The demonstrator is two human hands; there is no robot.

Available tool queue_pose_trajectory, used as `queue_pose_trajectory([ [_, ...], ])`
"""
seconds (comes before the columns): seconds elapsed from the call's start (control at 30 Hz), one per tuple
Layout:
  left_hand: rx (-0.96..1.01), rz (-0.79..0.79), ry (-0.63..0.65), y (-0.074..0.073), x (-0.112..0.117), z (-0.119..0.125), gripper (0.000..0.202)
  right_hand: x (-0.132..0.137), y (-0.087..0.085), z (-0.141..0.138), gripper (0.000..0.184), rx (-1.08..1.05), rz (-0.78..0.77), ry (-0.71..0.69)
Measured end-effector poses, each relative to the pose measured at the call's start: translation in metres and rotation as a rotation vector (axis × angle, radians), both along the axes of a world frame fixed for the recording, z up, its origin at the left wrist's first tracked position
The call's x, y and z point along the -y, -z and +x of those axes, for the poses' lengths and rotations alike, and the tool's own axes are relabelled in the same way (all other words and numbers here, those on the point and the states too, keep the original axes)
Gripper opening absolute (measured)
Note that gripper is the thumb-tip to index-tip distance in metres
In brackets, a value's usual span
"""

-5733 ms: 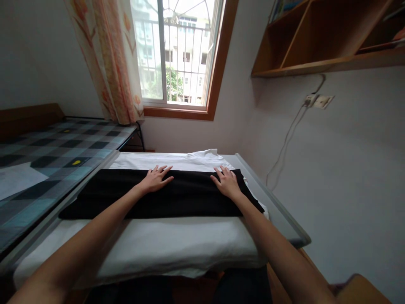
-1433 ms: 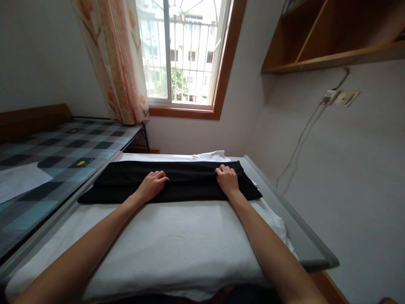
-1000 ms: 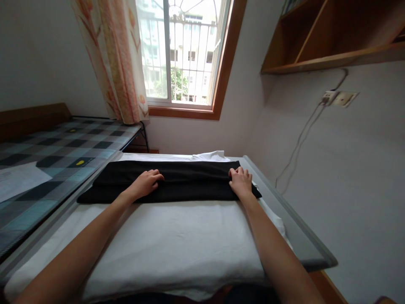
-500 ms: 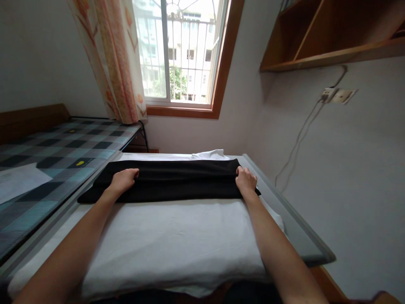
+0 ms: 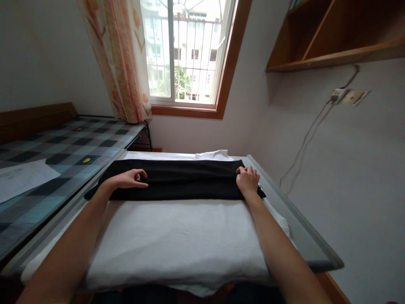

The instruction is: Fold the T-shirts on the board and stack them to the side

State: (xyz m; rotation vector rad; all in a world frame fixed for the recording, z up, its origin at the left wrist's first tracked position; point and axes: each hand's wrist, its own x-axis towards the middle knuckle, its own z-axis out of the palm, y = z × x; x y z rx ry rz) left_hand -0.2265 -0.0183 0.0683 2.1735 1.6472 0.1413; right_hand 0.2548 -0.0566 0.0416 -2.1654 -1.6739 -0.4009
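Left grip: thumb and fingers apart over black cloth | Right grip: curled at the cloth's right end, whether pinching cannot be told | Black cloth: beneath and between both grips, atop white fabric | Light, level tension from both grips should limit wrinkles

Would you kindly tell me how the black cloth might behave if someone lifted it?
The black cloth is probably floppy, since a soft crease runs along it. It likely won't roll, lying flat across the white cloth.

Black cloth, apparently folded, atop white fabric
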Motion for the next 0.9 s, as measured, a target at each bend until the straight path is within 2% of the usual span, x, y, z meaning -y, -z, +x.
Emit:
queue_pose_trajectory([
  [0.03,0.059,0.035,-0.003,0.002,-0.002,0.001,0.048,-0.001,0.0,-0.004,0.029,-0.007,0.038,-0.072],
  [0.1,0.071,0.22,-0.098,0.008,-0.006,0.004,0.056,-0.004,0.002,-0.013,0.035,-0.009,0.083,-0.234],
  [0.17,-0.028,0.433,-0.201,0.02,-0.011,0.008,0.058,-0.008,0.008,-0.023,0.045,0.02,0.067,-0.362],
  [0.23,-0.142,0.505,-0.229,0.033,-0.014,0.011,0.06,-0.011,0.014,-0.03,0.053,0.067,-0.019,-0.417],
  [0.33,-0.229,0.376,-0.205,0.049,-0.018,0.013,0.064,-0.014,0.022,-0.034,0.059,0.077,-0.215,-0.373],
  [0.47,-0.296,0.29,-0.218,0.053,-0.019,0.014,0.065,-0.016,0.022,-0.034,0.066,0.046,-0.38,-0.286],
  [0.67,-0.252,0.315,-0.257,0.051,-0.019,0.012,0.066,-0.014,0.02,-0.03,0.073,0.041,-0.397,-0.181],
  [0.9,-0.207,0.315,-0.498,0.049,-0.018,-0.002,0.07,-0.015,0.023,-0.02,0.076,0.04,-0.399,-0.14],
])
